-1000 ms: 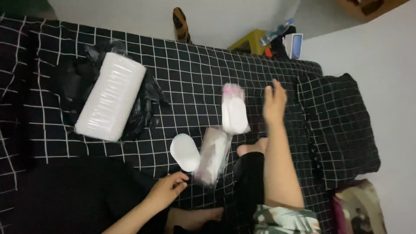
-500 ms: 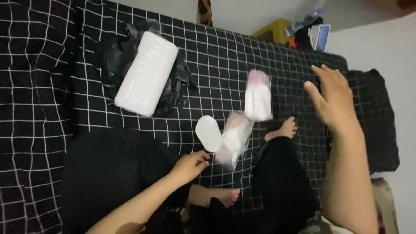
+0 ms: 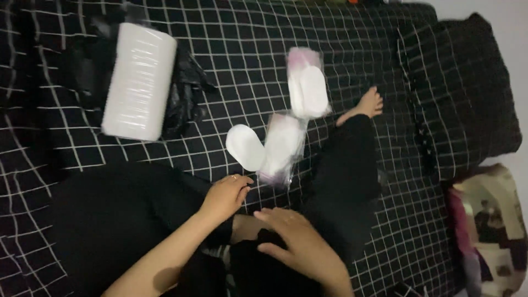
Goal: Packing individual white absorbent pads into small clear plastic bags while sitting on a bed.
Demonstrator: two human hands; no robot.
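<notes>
- A long white pack point(image 3: 139, 82) wrapped in clear film lay at the far left on a crumpled black plastic bag point(image 3: 184, 91), both on the bed point(image 3: 247, 33) with its black, white-checked cover.
- Nearer the middle, a single white oval pad point(image 3: 245, 147) lay flat on the cover, touching the side of a clear packet of pads point(image 3: 281, 147).
- The left hand point(image 3: 224, 196) rested just below that pad, fingers loosely curled and holding nothing, its fingertips near the pad's lower edge but not touching it.
- The step in hand looked like sorting pads; reaching for the loose pad would call for only a short stretch forward.
- The right hand point(image 3: 300, 242) lay flat and open on the person's dark trouser leg, empty.
- A second packet of pads point(image 3: 308, 82) with a pink end lay further up the bed.
- A bare foot point(image 3: 366, 104) pointed up the bed, and a black pillow point(image 3: 467, 93) sat at the far right.
</notes>
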